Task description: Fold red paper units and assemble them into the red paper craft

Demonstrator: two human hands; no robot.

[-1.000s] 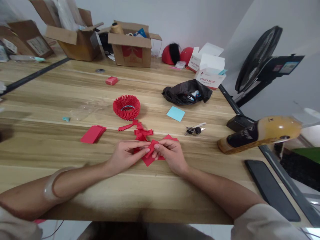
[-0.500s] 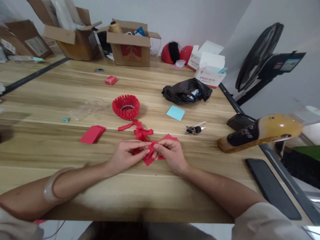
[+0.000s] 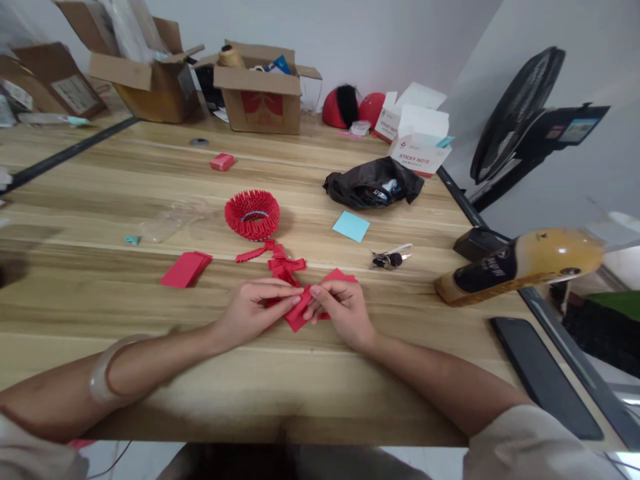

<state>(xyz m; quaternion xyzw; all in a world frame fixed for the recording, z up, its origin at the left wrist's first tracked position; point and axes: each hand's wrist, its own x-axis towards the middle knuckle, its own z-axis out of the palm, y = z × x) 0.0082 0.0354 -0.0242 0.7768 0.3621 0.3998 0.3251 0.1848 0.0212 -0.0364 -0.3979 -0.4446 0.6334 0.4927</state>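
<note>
Between my hands is a small piece of red paper (image 3: 301, 305), pinched from both sides. My left hand (image 3: 257, 309) grips its left side with thumb and fingertips; my right hand (image 3: 341, 308) pinches its upper right part. Below and behind my fingers lie more red sheets (image 3: 340, 275), partly hidden. Just beyond my hands is a heap of folded red strips (image 3: 286, 264). A round red bowl of many folded paper pieces (image 3: 253, 215), with a light blue line inside, stands farther back. A stack of red paper (image 3: 186, 269) lies to the left.
A blue sheet (image 3: 351, 227), keys (image 3: 390, 259) and a black bag (image 3: 374, 183) lie right of centre. At the right are a tilted yellow bottle (image 3: 520, 265) and a phone (image 3: 545, 377). Cardboard boxes (image 3: 263, 100) line the back, with a fan (image 3: 517, 113) at the right.
My fingertips have shifted slightly on the red paper, and more of its surface shows between them. My right thumb is a little farther from my left fingers.
</note>
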